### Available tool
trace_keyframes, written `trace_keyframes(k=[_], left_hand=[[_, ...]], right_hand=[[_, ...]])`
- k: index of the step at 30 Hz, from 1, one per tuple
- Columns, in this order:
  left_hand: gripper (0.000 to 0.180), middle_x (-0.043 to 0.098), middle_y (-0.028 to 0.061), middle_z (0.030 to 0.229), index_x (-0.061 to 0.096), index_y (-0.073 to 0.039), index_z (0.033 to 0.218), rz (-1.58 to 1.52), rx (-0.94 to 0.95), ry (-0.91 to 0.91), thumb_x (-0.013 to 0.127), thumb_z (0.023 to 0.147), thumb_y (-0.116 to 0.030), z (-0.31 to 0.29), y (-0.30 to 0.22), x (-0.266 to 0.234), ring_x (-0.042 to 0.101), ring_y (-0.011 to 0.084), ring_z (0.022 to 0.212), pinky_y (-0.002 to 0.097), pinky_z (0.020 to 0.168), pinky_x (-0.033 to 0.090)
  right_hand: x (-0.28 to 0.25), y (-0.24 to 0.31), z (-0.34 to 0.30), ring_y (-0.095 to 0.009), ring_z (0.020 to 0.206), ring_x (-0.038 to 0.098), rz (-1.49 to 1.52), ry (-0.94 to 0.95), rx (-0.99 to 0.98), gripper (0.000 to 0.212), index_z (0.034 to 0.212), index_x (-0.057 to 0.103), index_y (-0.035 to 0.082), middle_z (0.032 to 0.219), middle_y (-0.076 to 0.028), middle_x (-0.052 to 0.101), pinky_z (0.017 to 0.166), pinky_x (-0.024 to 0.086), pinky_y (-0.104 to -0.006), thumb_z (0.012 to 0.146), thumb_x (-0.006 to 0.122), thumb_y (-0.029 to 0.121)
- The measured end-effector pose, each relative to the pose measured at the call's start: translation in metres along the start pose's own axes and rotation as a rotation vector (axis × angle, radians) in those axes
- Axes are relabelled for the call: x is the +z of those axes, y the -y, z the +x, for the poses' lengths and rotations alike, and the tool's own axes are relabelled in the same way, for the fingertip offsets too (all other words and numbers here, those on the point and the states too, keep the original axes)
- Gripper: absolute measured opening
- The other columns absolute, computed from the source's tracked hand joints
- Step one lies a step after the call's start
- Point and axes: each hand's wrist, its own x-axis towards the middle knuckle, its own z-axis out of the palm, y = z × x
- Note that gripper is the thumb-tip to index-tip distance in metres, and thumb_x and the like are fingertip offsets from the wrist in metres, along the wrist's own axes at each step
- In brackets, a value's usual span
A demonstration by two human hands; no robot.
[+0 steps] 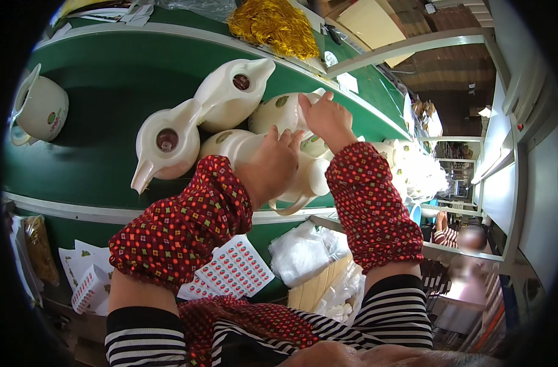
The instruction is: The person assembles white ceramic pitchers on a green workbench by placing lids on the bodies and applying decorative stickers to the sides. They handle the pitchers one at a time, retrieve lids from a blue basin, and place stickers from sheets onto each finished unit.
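Green worktop, red-printed sticker sheet, logoed white jugs, left hand, right hand touching jugs, finger grip unclear

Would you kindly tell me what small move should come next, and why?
Probably tipping upright the white jug under the left hand: it appears to lie on its side, while two neighbouring jugs stand with their open necks facing upward.

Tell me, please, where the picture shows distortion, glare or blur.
Head view: the rails bow and the picture's rim falls black; head view, right: the far pile is washed out white, and a co-worker's head is blurred; head view, centre: left hand and right hand look fairly sharp.
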Motion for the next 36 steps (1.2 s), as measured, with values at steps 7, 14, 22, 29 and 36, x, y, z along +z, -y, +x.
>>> trace_keyframes(k=[7, 14, 22, 29, 36], left_hand=[[0.041, 0.060, 0.0159, 0.144, 0.073, -0.001, 0.120, -0.085, 0.020, -0.167, 0.069, 0.090, -0.029, -0.009, 0.003, -0.017, 0.048, 0.0325, 0.141, 0.0580, 0.121, 0.032], [0.066, 0.051, 0.0220, 0.146, 0.053, -0.001, 0.136, -0.630, -0.243, -0.650, 0.083, 0.078, -0.009, -0.143, -0.020, -0.035, 0.048, 0.0435, 0.136, 0.0539, 0.118, 0.037], [0.076, 0.054, 0.0199, 0.146, 0.048, -0.005, 0.147, -0.639, -0.586, -0.575, 0.084, 0.081, -0.016, -0.160, -0.007, 0.024, 0.055, 0.0399, 0.128, 0.0487, 0.110, 0.044], [0.058, 0.064, 0.0179, 0.140, 0.056, -0.006, 0.143, -0.638, -0.531, -0.510, 0.076, 0.089, -0.016, -0.163, 0.009, 0.035, 0.070, 0.0367, 0.111, 0.0452, 0.097, 0.056], [0.057, 0.066, 0.0179, 0.137, 0.057, -0.006, 0.142, -0.652, -0.537, -0.507, 0.075, 0.090, -0.016, -0.162, 0.008, 0.034, 0.071, 0.0365, 0.109, 0.0444, 0.095, 0.058]], right_hand=[[-0.033, 0.002, -0.013, -0.041, 0.110, 0.073, -0.015, 0.038, -0.034, 0.094, 0.140, 0.048, -0.009, 0.114, -0.027, 0.075, 0.094, 0.057, -0.0491, 0.101, 0.037, 0.076], [-0.027, 0.025, -0.116, -0.043, 0.093, 0.071, 0.340, -0.156, -0.648, 0.063, 0.142, 0.059, 0.014, 0.102, -0.023, 0.071, 0.081, 0.056, -0.0532, 0.100, 0.058, 0.061], [-0.021, 0.078, -0.148, -0.049, 0.099, 0.069, 0.116, 0.004, -0.521, 0.082, 0.152, 0.049, 0.013, 0.116, -0.028, 0.064, 0.087, 0.056, -0.0532, 0.086, 0.077, 0.052], [-0.029, 0.056, -0.131, -0.041, 0.115, 0.062, 0.131, -0.009, -0.977, 0.073, 0.147, 0.057, 0.027, 0.139, -0.018, 0.055, 0.099, 0.055, -0.0473, 0.080, 0.082, 0.012], [-0.030, 0.053, -0.122, -0.038, 0.122, 0.056, 0.013, -0.007, -1.154, 0.079, 0.145, 0.058, 0.029, 0.148, -0.015, 0.050, 0.106, 0.052, -0.0450, 0.076, 0.079, -0.002]])
